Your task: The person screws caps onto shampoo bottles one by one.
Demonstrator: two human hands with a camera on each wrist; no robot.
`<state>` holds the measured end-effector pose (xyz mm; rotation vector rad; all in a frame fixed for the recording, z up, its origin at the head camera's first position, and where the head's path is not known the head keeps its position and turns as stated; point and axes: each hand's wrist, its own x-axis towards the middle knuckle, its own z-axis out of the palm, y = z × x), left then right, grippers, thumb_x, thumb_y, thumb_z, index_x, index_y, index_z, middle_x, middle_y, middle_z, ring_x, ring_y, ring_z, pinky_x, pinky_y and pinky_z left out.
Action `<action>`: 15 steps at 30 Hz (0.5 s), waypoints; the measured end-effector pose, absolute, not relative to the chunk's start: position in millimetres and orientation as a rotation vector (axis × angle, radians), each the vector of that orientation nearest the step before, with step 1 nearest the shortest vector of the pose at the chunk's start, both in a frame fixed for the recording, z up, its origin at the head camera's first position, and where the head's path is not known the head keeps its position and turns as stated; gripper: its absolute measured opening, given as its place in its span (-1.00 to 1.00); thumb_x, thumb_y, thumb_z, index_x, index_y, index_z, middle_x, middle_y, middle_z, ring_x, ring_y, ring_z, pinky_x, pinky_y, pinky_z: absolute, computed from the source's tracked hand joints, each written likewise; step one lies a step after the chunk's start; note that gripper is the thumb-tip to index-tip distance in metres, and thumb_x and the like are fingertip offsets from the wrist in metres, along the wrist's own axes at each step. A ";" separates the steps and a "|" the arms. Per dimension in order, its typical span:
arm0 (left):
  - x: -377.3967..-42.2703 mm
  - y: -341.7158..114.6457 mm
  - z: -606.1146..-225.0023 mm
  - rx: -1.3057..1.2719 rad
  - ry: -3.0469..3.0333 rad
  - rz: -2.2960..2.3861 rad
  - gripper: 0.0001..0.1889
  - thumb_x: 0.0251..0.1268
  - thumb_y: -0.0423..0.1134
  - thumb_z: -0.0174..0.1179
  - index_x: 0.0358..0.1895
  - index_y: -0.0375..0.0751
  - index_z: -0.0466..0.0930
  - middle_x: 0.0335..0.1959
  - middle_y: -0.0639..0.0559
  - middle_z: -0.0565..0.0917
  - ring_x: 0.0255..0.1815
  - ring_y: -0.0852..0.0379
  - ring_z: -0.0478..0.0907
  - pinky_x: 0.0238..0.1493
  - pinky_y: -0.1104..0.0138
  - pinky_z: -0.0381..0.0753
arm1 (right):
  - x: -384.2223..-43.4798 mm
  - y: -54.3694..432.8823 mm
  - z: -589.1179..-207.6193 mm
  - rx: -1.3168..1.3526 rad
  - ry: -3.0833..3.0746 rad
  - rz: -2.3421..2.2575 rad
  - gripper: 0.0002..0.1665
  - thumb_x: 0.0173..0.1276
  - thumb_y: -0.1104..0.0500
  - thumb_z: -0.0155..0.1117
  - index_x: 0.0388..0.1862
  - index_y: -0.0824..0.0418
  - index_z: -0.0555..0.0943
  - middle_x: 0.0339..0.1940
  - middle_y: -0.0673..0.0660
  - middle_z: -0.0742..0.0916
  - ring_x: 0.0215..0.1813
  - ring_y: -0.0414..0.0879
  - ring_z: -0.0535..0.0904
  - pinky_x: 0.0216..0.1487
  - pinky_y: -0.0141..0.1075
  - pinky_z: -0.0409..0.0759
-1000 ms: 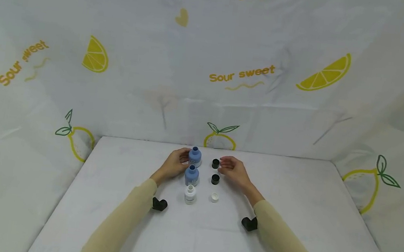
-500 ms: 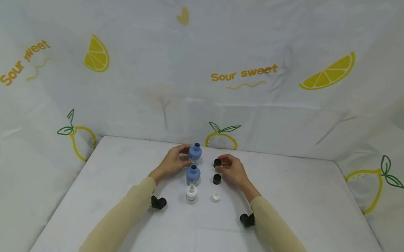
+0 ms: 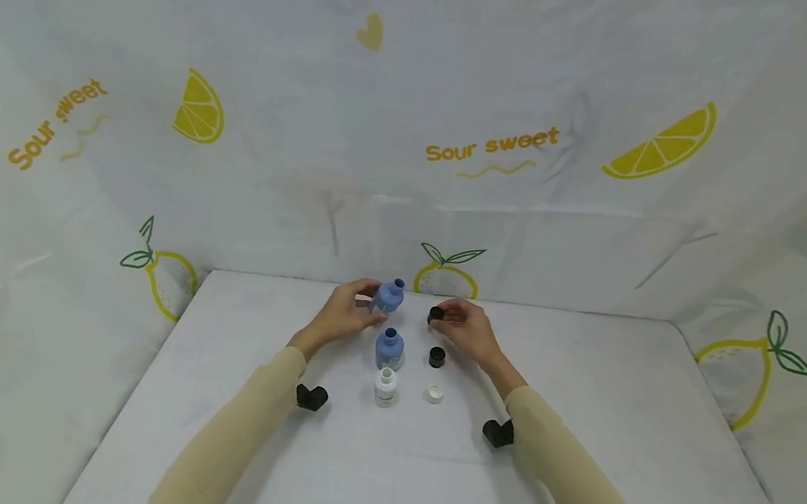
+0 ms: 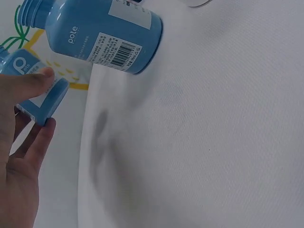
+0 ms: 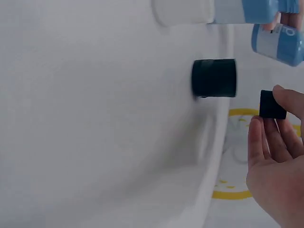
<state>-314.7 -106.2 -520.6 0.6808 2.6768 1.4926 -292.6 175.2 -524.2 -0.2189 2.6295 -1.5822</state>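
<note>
My left hand [image 3: 345, 312] grips a blue bottle [image 3: 388, 296] without a cap, held tilted to the right at the back of the table. In the left wrist view that bottle [image 4: 35, 85] sits between thumb and fingers, raised off the tabletop. Between thumb and fingertips, my right hand [image 3: 468, 330] pinches a black cap [image 5: 272, 104], lifted from the table. A second uncapped blue bottle [image 3: 389, 349] stands upright just nearer, with a white uncapped bottle [image 3: 385, 388] in front of it. Right of these lie another black cap [image 3: 437, 357] and a white cap [image 3: 435, 394].
The white tabletop [image 3: 390, 486] ends at a white hanging sheet [image 3: 305, 189] printed with lemons at the back and sides. Black camera mounts [image 3: 312, 397] are on both wrists, close over the table.
The left hand has lifted the rear blue bottle and tipped it rightward. The right hand has closed on the rear black cap and picked it up.
</note>
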 end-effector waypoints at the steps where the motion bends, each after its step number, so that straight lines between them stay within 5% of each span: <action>1: -314.7 -105.6 -519.1 0.698 2.684 1.475 -0.33 0.28 -0.39 0.55 0.42 -0.44 0.50 0.30 -0.33 0.70 0.36 -0.24 0.68 0.38 0.10 0.79 | -292.4 175.0 -520.2 -0.236 2.628 -1.597 -0.56 0.47 0.25 0.50 0.25 0.36 0.64 0.21 0.37 0.79 0.28 0.25 0.75 0.38 0.03 0.78; 15: -312.9 -102.8 -510.4 0.795 2.720 1.372 -0.34 0.29 -0.37 0.56 0.42 -0.39 0.53 0.33 -0.30 0.69 0.33 -0.22 0.68 0.40 0.05 0.78 | -294.8 158.1 -488.9 -0.517 2.595 -1.766 -0.49 0.47 0.28 0.50 0.34 0.42 0.66 0.26 0.44 0.76 0.31 0.37 0.72 0.43 0.18 0.73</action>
